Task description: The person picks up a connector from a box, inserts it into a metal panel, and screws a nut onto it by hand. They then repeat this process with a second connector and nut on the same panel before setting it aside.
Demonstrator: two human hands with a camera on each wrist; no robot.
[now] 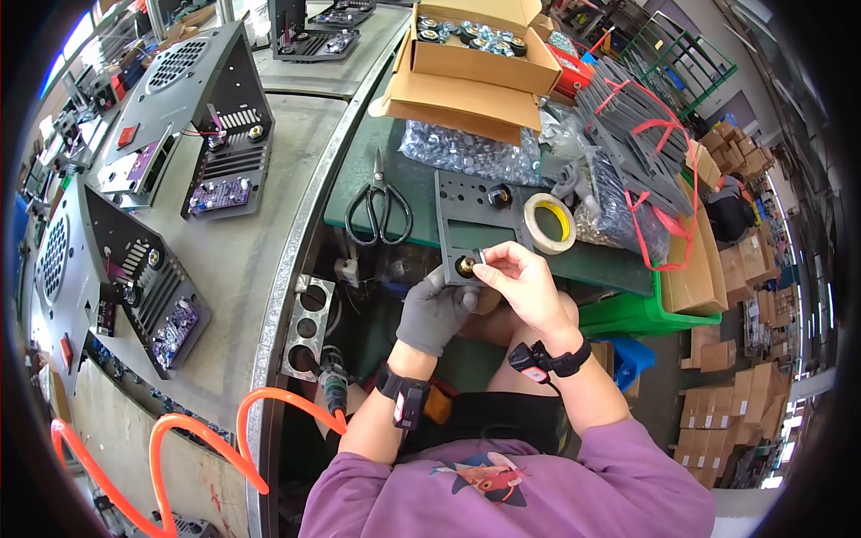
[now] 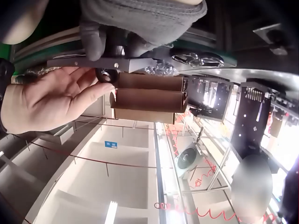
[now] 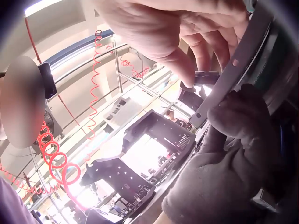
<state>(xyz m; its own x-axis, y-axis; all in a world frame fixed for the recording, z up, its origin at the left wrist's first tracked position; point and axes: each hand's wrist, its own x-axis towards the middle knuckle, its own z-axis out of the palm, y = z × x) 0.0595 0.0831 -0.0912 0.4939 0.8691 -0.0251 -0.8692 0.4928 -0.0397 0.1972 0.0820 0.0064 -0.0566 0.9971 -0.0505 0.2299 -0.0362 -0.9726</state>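
A grey metal panel (image 1: 451,211) with holes and a large cutout juts over the bench edge toward the person. The left hand (image 1: 433,316), in a grey glove, grips its near end; in the left wrist view gloved fingers (image 2: 95,44) lie against one face. At that end sits a black round part (image 1: 465,266) with a brass-coloured centre. The bare right hand (image 1: 527,291) pinches this part between thumb and fingers, against the panel's other face in the right wrist view. A similar black round part (image 1: 499,195) sits at the panel's far corner.
Black-handled scissors (image 1: 380,202) and a tape roll (image 1: 549,223) flank the panel. Behind are a bag of small parts (image 1: 466,148) and an open cardboard box (image 1: 484,76) of hardware. Grey housings (image 1: 202,99) stand left; an orange coiled hose (image 1: 202,430) reaches a power tool (image 1: 334,377).
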